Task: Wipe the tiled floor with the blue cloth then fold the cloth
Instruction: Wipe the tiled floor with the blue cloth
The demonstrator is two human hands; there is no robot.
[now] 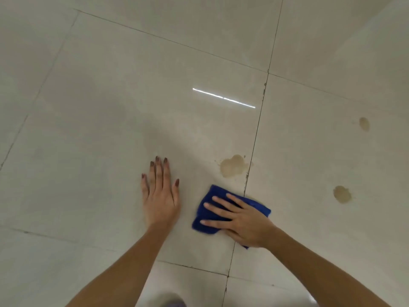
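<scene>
A blue cloth (204, 224) lies bunched flat on the pale tiled floor (110, 107), straddling a grout line. My right hand (241, 220) presses down on it with fingers spread and straight, pointing left. My left hand (160, 196) rests flat on the bare tile just left of the cloth, fingers straight and pointing away from me. A tan stain (233, 166) sits on the tile just beyond the cloth, apart from it.
Two more tan stains mark the tile to the right, one (342, 194) level with the cloth and one (364, 124) farther off. A bright light reflection (223, 98) streaks the glossy tile ahead. Dark grout lines (256, 134) cross the floor.
</scene>
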